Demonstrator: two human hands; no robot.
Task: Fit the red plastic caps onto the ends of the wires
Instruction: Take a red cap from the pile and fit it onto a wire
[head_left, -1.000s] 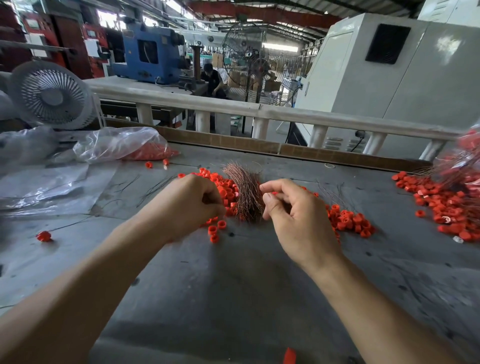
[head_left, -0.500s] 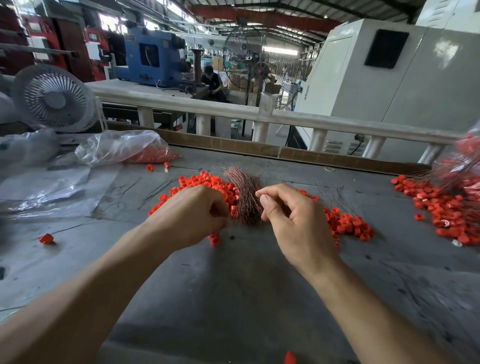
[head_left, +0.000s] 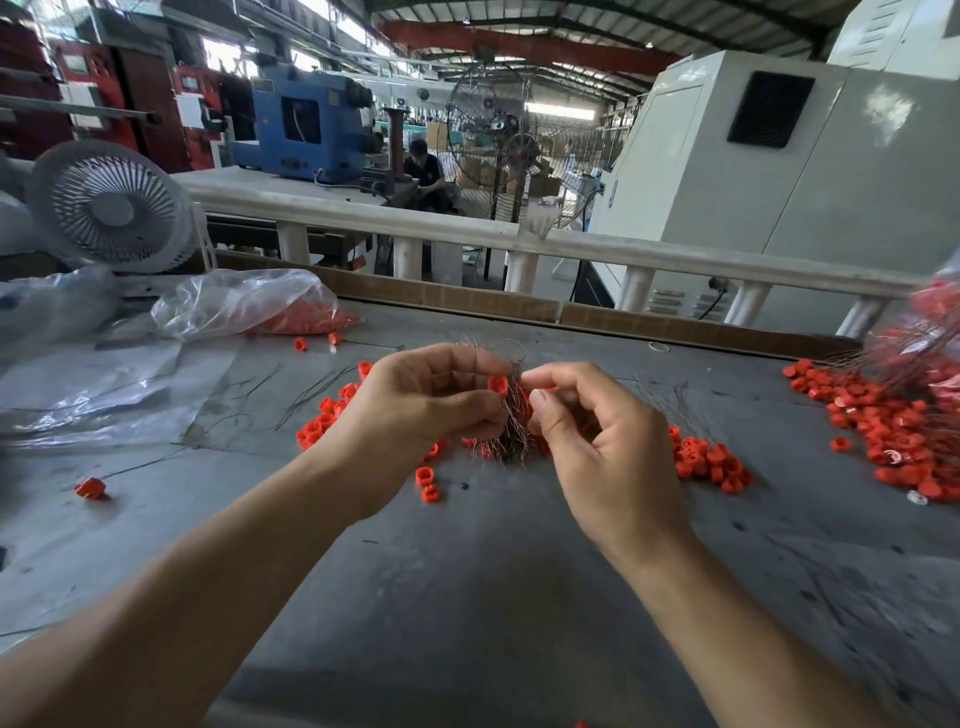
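L hand (head_left: 415, 400) pinches red cap (head_left: 497, 385); R hand (head_left: 587, 415) pinches, prob. a wire from bundle (head_left: 511, 431).

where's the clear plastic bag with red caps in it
In the head view the clear plastic bag lies at the table's far left, just below the white fan.

No readable text anywhere.

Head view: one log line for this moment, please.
phase: capping | left hand: pinches red cap | right hand: pinching, contents unclear | wire bundle: between hands | loose caps: on table
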